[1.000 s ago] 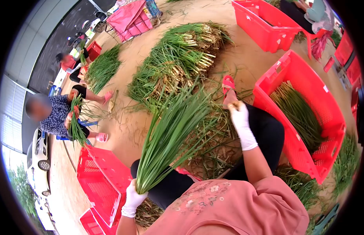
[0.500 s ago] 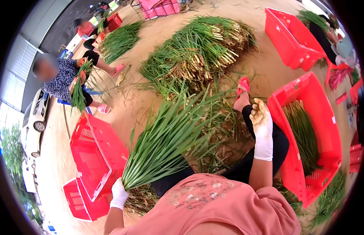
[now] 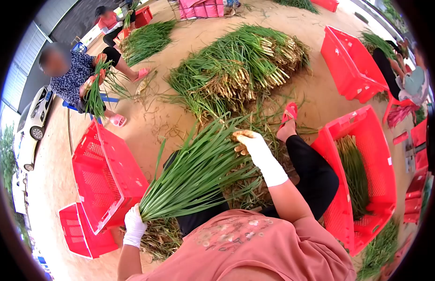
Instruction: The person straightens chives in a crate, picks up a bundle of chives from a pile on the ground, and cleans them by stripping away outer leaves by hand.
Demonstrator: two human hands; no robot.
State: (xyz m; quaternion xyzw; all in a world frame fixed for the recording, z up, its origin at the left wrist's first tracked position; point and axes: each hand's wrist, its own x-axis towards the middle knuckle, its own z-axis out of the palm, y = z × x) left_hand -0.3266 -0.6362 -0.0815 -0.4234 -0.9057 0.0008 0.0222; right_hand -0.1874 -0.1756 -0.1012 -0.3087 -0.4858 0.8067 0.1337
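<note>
My left hand (image 3: 135,226), in a white glove, is closed round the gathered lower end of a bunch of long green garlic chives (image 3: 191,180). The leaves fan out across my lap toward the upper right. At the far side of the fan, my right hand (image 3: 249,144), also gloved and stained on the fingers, has its fingers curled about the outer leaves. Its fingertips are partly hidden. A big heap of garlic chives (image 3: 241,68) lies on the ground in front of me, with its pale stem ends facing right and toward me.
Chives stand in the red crate (image 3: 383,180) at my right. Another red crate (image 3: 102,180) is at my left, beside a lower one (image 3: 77,234). A further crate (image 3: 351,70) stands ahead right. Seated co-workers (image 3: 72,70) handle chives. Loose trimmings (image 3: 161,239) lie by my legs.
My right hand has come down and left from above my right knee to the leafy end of the bunch. My left hand keeps its hold. The view has shifted slightly.
</note>
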